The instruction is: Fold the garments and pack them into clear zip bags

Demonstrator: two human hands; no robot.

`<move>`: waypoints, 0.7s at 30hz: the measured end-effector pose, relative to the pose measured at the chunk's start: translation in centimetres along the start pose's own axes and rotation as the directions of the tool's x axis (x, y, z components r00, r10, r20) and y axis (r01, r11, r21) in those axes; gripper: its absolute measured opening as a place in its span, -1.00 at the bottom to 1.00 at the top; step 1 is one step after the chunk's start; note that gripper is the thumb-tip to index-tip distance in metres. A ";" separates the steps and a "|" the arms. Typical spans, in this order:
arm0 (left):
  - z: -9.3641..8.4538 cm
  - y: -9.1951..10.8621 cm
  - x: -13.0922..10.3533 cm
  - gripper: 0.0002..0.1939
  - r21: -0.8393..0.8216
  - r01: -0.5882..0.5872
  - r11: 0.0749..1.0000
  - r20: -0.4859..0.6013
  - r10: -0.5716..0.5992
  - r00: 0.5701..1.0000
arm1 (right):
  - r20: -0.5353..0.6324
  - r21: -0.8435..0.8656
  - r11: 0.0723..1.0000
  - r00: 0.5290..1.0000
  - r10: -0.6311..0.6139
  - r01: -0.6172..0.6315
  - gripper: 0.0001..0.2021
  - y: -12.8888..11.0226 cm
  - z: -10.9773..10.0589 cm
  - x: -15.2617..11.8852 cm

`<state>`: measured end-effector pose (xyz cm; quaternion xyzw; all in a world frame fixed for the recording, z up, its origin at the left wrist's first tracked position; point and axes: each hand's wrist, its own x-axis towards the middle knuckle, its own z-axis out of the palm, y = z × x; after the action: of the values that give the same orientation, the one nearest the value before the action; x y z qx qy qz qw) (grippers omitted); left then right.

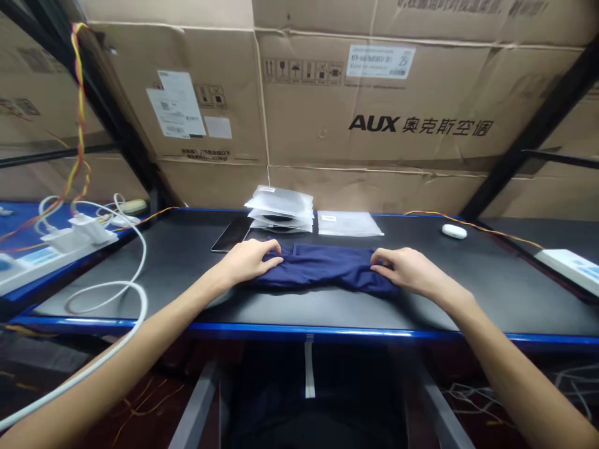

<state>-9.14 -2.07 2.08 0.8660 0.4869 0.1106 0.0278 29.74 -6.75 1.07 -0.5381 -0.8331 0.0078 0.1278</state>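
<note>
A dark navy cloth [322, 267], folded into a long flat strip, lies across the black tabletop near its front edge. My left hand [255, 259] pinches the cloth's left end between thumb and fingers. At the opposite end, my right hand [400, 268] grips the fabric the same way. The cloth is wrinkled along its length, and I cannot tell what garment it is. Just behind it is a stack of frosted plastic bags [281, 209], with a single frosted bag [350, 224] lying flat to the right of the stack.
A dark phone or tablet [231, 235] lies left of the stack. A white oval case [453, 231] sits at the back right. Power strips [56, 249] and a white cable [143, 274] are on the left; another power strip [573, 268] is at right. Cardboard boxes [318, 143] wall off the back.
</note>
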 end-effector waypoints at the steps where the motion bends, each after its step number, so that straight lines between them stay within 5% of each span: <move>1: 0.1 -0.1 0.0 -0.68 0.022 0.008 1.000 0.023 -0.008 1.000 | 0.002 -0.017 1.000 1.000 0.001 -0.001 -0.86 0.2 0.4 0.0; 9: -1.1 -0.3 -1.5 -0.59 0.115 0.083 0.990 -0.051 -0.078 0.996 | -0.129 -0.198 0.976 0.985 -0.115 0.088 -0.85 -0.4 -0.5 0.2; 14: -1.7 -0.3 -2.9 -0.31 0.141 0.305 0.942 -0.096 -0.294 0.951 | -0.212 -0.021 0.979 0.956 -0.203 0.203 -0.74 -4.5 -0.8 1.4; 17: -1.9 0.2 -3.4 -0.22 0.182 0.442 0.878 -0.005 -0.448 0.894 | -0.148 0.073 0.959 0.954 -0.262 0.275 -0.66 -7.4 0.0 2.3; 21: -1.9 1.1 -3.4 -0.30 0.177 0.437 0.882 0.057 -0.452 0.890 | 0.052 0.111 0.952 0.955 -0.292 0.285 -0.45 -9.8 1.4 3.0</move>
<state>-10.35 -5.60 3.58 0.7349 0.6779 0.0202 0.0066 19.47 -7.98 1.84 -0.4030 -0.9051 0.0498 0.1264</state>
